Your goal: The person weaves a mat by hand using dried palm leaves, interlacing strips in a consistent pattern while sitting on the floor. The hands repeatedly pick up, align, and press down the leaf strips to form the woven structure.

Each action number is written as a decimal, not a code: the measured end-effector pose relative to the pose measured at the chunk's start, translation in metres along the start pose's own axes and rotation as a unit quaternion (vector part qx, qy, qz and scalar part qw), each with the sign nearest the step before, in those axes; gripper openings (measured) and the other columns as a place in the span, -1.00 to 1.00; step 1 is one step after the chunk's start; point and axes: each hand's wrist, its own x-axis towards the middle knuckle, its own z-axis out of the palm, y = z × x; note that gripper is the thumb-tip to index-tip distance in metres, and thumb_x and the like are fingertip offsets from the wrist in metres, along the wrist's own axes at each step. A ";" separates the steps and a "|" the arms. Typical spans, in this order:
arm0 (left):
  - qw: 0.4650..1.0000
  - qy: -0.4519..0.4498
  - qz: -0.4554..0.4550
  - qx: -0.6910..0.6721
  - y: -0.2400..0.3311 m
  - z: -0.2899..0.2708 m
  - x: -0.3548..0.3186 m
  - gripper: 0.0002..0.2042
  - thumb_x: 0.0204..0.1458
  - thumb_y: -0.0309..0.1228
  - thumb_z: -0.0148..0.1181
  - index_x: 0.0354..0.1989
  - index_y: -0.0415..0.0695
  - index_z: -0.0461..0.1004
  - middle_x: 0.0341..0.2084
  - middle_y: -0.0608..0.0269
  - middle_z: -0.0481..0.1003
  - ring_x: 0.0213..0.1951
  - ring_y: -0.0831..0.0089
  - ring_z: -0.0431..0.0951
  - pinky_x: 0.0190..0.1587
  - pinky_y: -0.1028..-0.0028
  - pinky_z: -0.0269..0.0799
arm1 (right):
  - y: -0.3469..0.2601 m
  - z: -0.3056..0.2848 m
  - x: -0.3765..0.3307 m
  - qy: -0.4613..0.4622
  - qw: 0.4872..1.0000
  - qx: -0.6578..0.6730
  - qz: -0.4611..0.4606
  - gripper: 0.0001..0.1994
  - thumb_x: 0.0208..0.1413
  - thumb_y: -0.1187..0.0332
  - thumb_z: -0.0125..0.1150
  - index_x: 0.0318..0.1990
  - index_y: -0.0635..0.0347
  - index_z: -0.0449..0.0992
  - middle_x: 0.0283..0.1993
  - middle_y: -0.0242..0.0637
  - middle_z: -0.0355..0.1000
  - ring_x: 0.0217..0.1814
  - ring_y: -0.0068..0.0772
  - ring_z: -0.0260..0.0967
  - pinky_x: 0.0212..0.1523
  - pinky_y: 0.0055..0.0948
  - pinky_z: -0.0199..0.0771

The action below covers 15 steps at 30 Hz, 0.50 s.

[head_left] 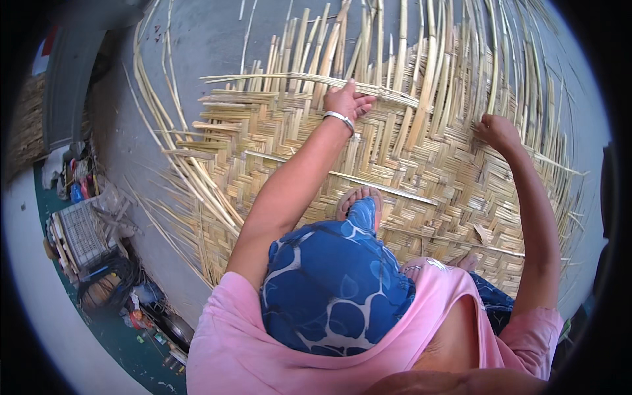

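A large mat of split reed strips (461,178) lies half woven on the floor in a zigzag pattern, its loose upright ends fanning out at the far side. My left hand (344,104), with a pale bangle on the wrist, is at a thin bundle of strips (263,77) laid crosswise along the far edge of the weave. The bundle passes between thumb and fingers. Farther right, my right hand (498,133) is closed in a fist low over the weave among the upright strips. What its fingertips grip is hidden.
My sandalled foot (364,201) rests on the mat, near a loose pale strip (388,189). Long bent strips (197,174) stick out on the left. Beyond them, a wire basket (82,230), dark coiled cable (108,283) and mixed clutter stand along the wall.
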 end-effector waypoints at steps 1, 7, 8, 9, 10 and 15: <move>1.000 -0.002 -0.004 0.006 -0.001 -0.004 0.002 -0.73 0.08 -0.39 0.04 -0.21 -0.36 0.19 -0.43 -0.03 0.41 -0.38 0.17 0.57 -0.57 0.43 0.53 | -0.005 -0.003 0.000 -0.014 0.999 -0.038 -0.001 -0.70 -0.01 0.11 0.03 -0.40 0.18 0.48 -0.36 -0.06 0.44 -0.30 -0.03 0.41 -0.27 -0.16 0.39; 0.995 -0.094 -0.041 -0.022 0.004 -0.031 0.014 -0.83 0.02 -0.40 0.15 -0.39 -0.23 0.33 -0.50 0.12 0.42 -0.31 0.22 0.55 -0.44 0.39 0.56 | -0.074 -0.005 0.009 0.027 0.989 0.000 -0.143 -0.75 0.09 0.40 -0.20 -0.19 0.21 0.42 -0.08 -0.01 0.36 -0.07 -0.15 0.36 -0.12 -0.27 0.40; 0.989 -0.135 -0.053 -0.031 0.006 -0.035 0.017 -0.84 0.03 -0.41 0.15 -0.40 -0.22 0.34 -0.51 0.13 0.43 -0.29 0.23 0.55 -0.41 0.39 0.56 | -0.087 0.008 0.016 0.036 0.980 0.133 -0.145 -0.75 0.08 0.45 -0.19 -0.14 0.22 0.40 -0.09 -0.03 0.35 -0.09 -0.17 0.37 -0.12 -0.30 0.41; 0.982 -0.171 -0.077 -0.030 0.014 -0.039 0.012 -0.87 0.05 -0.41 0.11 -0.42 -0.21 0.37 -0.47 0.12 0.47 -0.26 0.25 0.55 -0.35 0.40 0.55 | -0.107 0.004 0.013 0.066 0.969 0.106 -0.213 -0.75 0.06 0.47 -0.15 -0.11 0.23 0.38 -0.10 -0.06 0.34 -0.10 -0.17 0.37 -0.12 -0.31 0.42; 0.973 -0.216 -0.078 -0.021 0.019 -0.044 0.009 -0.88 0.08 -0.41 0.07 -0.39 -0.21 0.39 -0.41 0.09 0.49 -0.24 0.28 0.54 -0.31 0.42 0.53 | -0.127 0.002 0.010 0.095 0.951 0.079 -0.282 -0.73 0.04 0.48 -0.11 -0.08 0.24 0.35 -0.11 -0.09 0.33 -0.11 -0.18 0.38 -0.13 -0.32 0.42; 0.941 -0.320 -0.054 0.099 0.040 -0.029 0.015 -0.81 0.07 -0.43 0.09 -0.19 -0.25 0.42 -0.35 0.14 0.51 -0.23 0.39 0.53 -0.21 0.49 0.50 | -0.147 0.014 0.033 0.077 0.963 0.133 -0.221 -0.77 -0.02 0.35 0.06 -0.19 0.17 0.45 -0.17 -0.18 0.37 -0.20 -0.16 0.40 -0.19 -0.26 0.44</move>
